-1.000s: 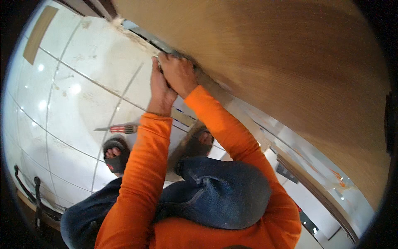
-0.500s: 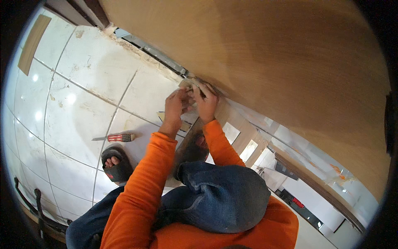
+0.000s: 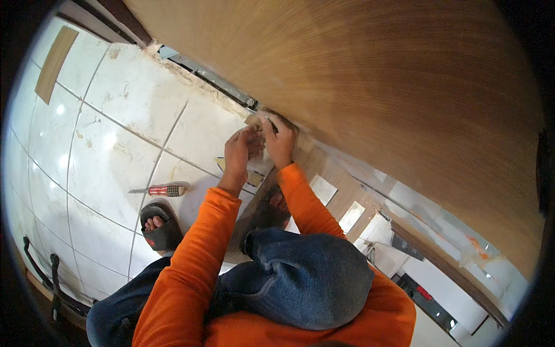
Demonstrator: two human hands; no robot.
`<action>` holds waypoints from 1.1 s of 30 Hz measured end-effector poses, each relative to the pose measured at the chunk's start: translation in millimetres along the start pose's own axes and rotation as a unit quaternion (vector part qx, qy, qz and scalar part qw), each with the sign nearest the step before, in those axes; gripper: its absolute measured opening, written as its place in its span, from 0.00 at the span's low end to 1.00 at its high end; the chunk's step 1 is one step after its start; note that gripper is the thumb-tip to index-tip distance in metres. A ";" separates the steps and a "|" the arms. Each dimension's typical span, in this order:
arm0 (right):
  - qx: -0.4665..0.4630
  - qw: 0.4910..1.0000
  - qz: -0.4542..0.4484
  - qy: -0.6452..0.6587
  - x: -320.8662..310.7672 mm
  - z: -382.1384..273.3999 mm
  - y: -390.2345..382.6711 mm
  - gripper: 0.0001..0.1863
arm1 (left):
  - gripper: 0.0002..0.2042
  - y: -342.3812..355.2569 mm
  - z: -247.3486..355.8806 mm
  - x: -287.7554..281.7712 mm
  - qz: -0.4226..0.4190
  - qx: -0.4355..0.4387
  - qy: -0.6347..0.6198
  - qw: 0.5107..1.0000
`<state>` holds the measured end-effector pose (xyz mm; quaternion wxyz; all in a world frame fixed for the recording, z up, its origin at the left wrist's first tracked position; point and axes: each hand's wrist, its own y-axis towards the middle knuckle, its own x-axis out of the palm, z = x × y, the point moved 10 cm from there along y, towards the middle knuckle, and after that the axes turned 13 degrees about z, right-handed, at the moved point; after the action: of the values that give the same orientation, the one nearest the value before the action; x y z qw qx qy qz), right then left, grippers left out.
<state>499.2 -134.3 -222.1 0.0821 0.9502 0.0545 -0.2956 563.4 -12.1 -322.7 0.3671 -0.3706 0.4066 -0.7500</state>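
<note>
My right hand [image 3: 280, 140] is at the lower edge of a large wooden panel [image 3: 347, 69], its fingers closed round something small at the edge that I cannot make out. Just left of it, my left hand [image 3: 236, 155] has its fingers curled in close to the right one. Those fingers are partly blurred, and what they hold is hidden. A small tan block [image 3: 253, 120] shows beyond the fingertips. Along the panel's base runs a dark gap with a metal strip [image 3: 211, 79], ending near my hands.
A screwdriver [image 3: 165, 191] with a flag-patterned handle lies on the white tiles [image 3: 115, 150], beside my sandalled foot [image 3: 157, 225]. A wooden strip [image 3: 56, 65] lies at far left. Small yellowish pieces [image 3: 254, 178] lie under my left wrist. Black curved metal bars [image 3: 55, 283] stand lower left.
Both hands stay together at the panel's base, with a slight shift of the fingers. The whole view has moved a little; the screwdriver and wooden strip lie as before.
</note>
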 end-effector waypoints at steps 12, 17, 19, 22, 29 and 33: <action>-0.126 0.987 -0.019 -0.096 1.2 11.0 0.0 0.10 | 0.21 -0.4 -6.7 13.0 -0.034 -0.010 0.032 0.999; -0.154 0.984 -0.020 -0.083 4.5 7.6 -1.7 0.08 | 0.25 2.8 -1.7 26.9 -0.058 0.022 0.016 0.998; -0.186 0.975 -0.054 -0.112 12.4 2.5 -2.9 0.08 | 0.26 11.3 0.4 28.1 -0.041 0.002 0.028 0.999; -0.234 0.962 -0.057 -0.129 18.9 -12.8 -3.3 0.08 | 0.23 24.2 3.9 35.4 -0.061 -0.037 -0.061 0.996; -0.194 0.913 -0.199 -0.299 113.6 -34.7 7.3 0.09 | 0.19 21.3 5.4 4.6 0.038 -0.028 -0.145 0.988; -0.174 0.934 -0.144 -0.277 86.3 -51.9 31.6 0.09 | 0.20 12.5 58.0 1.0 0.016 -0.001 -0.150 0.988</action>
<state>603.4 -150.8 -225.3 0.2149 0.7832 0.2162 -0.5420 615.6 -37.6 -310.5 0.4355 -0.4731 0.3530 -0.6796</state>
